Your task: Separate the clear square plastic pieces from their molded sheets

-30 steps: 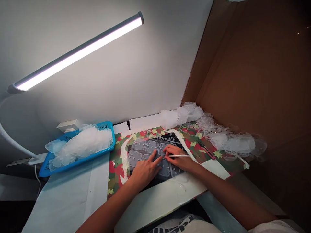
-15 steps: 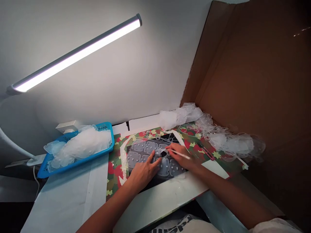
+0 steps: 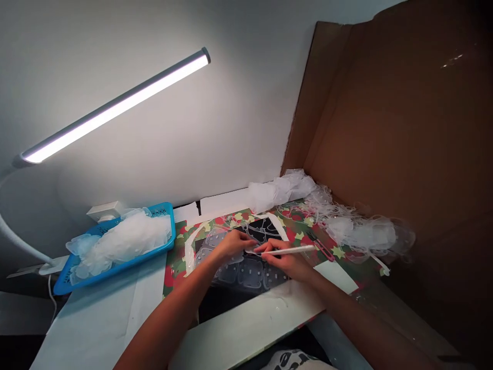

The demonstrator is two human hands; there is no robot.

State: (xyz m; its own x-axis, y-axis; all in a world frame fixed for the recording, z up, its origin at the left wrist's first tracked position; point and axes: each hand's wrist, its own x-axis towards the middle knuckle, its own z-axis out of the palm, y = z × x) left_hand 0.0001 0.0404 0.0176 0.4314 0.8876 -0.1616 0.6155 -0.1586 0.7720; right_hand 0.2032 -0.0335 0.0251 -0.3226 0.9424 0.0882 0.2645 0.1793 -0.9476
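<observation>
A translucent moulded sheet (image 3: 249, 272) with rounded compartments and small raised dots lies on a black mat (image 3: 215, 303). My right hand (image 3: 284, 258) grips a slim white pen-like tool (image 3: 292, 250), its tip pointing left over the upper part of the sheet. Close to that tip, my left hand (image 3: 235, 243) has its fingers drawn together above the sheet. Whatever is between those fingertips is too small and hidden to make out. Loose clear strips (image 3: 264, 228) lie on the black area just beyond my hands.
A blue basket (image 3: 115, 270) at left holds a heap of translucent pieces (image 3: 123, 236). More pieces (image 3: 281, 189) and stringy clear scraps (image 3: 325, 203) lie along the back and right. Pink-handled tweezers (image 3: 325, 250) rest at right. A lamp (image 3: 119, 108) hangs above; cardboard (image 3: 385, 128) stands at right.
My left hand has gone from lying spread on the sheet to a closed-finger hold farther up. The white tool has swung to nearly level. The whole view has shifted slightly.
</observation>
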